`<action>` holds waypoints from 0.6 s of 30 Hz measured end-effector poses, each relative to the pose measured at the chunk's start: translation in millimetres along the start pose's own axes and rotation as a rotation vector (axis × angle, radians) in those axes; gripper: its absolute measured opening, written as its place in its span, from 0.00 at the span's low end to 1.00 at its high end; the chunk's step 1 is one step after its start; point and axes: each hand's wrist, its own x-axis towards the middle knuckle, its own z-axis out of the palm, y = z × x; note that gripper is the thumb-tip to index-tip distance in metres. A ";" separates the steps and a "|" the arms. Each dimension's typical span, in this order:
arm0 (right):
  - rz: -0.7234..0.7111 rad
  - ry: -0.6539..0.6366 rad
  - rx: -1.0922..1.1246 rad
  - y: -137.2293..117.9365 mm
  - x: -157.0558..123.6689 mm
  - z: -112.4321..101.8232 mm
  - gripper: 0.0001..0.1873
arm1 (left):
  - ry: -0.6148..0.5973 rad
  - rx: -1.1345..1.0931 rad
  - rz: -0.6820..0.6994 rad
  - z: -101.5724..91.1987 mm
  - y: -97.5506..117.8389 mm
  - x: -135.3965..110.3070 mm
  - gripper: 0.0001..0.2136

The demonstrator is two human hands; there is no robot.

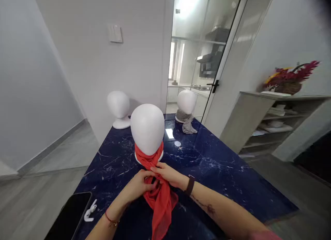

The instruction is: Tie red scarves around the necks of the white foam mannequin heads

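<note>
A white mannequin head stands on the dark blue marble table, with a red scarf wrapped round its neck and hanging down toward me. My left hand pinches the scarf just below the neck, fingers closed on the cloth. My right hand grips the scarf from the other side, fingers pressed on the same bunched spot. The two hands touch each other there. A dark band sits on my right wrist and a red thread on my left.
A bare white mannequin head stands at the back left. Another head with a grey scarf stands at the back right. A black phone and a small white object lie near the front left edge. A shelf unit stands to the right.
</note>
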 end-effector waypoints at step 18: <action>0.043 0.201 0.123 6.6 4.1 2.5 0.16 | 0.194 -0.453 0.204 -34.1 8.0 -12.9 0.20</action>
